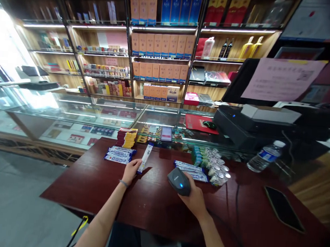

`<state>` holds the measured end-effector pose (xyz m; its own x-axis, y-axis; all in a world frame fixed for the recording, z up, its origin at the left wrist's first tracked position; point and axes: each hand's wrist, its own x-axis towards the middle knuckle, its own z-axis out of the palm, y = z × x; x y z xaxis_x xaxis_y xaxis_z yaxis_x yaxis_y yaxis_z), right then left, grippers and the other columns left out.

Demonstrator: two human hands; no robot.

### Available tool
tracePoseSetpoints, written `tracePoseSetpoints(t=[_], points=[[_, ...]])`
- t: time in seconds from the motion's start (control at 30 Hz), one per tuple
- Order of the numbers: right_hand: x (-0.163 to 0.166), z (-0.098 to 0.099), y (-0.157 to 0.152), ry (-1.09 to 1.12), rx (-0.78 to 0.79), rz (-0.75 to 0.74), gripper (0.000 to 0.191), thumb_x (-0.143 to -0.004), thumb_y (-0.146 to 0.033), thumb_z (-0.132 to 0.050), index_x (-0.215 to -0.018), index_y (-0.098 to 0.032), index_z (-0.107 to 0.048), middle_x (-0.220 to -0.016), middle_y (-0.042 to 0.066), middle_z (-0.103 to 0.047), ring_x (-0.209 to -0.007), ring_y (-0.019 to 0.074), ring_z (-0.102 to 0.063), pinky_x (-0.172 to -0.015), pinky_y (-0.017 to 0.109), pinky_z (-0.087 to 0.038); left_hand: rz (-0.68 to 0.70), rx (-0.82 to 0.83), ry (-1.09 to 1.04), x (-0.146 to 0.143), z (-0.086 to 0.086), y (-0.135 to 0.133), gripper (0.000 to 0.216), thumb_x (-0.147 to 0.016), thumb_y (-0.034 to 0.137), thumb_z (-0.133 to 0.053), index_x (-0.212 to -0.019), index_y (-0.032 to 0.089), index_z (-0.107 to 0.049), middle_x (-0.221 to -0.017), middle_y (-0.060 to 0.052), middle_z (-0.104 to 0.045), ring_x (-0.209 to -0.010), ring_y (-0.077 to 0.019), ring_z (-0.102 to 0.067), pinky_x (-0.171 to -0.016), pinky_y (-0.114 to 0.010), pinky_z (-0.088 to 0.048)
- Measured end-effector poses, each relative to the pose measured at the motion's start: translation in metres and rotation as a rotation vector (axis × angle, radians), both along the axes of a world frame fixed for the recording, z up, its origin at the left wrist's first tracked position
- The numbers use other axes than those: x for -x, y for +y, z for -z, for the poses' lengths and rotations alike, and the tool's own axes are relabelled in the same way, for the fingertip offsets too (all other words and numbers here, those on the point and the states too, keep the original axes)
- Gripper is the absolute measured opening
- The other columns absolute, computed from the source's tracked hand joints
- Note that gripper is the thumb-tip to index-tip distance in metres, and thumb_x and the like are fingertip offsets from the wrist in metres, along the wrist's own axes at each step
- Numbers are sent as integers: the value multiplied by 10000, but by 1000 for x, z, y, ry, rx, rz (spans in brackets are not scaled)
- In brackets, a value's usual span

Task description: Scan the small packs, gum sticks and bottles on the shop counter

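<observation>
My left hand (pixel 132 170) pinches a long, slim blue-and-white snack packet (pixel 146 158) by its lower end and holds it tilted above the dark red table (pixel 94 186). In my right hand (pixel 195 196) is a dark grey barcode scanner (pixel 179 181) with a blue light lit on its top. Similar blue-and-white packets (pixel 118 154) lie in a pile left of my left hand. Another pile of such packets (pixel 191 171) lies just beyond the scanner, partly hidden by it. What the scanner's front faces cannot be made out exactly.
Stacked red and yellow packs (pixel 127 137) stand at the table's far edge. Right of centre are several small clear-topped containers (pixel 218 166), a water bottle (pixel 266 156) and a phone (pixel 284 209). A small screen device (pixel 166 134) rests on the glass counter (pixel 121 113), near a monitor (pixel 240 79).
</observation>
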<state>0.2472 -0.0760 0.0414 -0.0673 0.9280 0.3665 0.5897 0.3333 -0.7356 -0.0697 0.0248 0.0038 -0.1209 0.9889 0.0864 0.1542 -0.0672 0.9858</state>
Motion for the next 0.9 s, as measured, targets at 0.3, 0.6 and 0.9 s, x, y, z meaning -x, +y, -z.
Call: tracePoseSetpoints(t=[0.3,0.6,0.9], points=[[3,6,-2,-115,-43,-43,339,-731,-277,-635,-1067,-233,-620,-821,25,-751,-726,241,-734,-635,269,-518,-8,-13,-34,-2,-5,-4,448,-810,516,-639,-1007,133,-763,-954,-70,-755,-835,-208,-655,-757,-293,-502],[2,9,-2,-96,-30,-37,516,-753,-315,-618,-1259,-238,-562,-948,56,-772,-822,276,-752,-700,313,-561,-12,-67,4,-1,1,-1,496,-845,565,-578,-1056,144,-737,-1048,-93,-745,-944,-236,-671,-841,-333,-522],[0,12,-3,-17,-24,-10,533,-769,-311,-616,-1291,-220,-560,-899,40,-779,-787,253,-755,-673,283,-549,-391,-218,257,56,-14,6,356,-877,443,-524,-1081,194,-675,-1018,-61,-739,-913,-211,-687,-866,-322,-517]])
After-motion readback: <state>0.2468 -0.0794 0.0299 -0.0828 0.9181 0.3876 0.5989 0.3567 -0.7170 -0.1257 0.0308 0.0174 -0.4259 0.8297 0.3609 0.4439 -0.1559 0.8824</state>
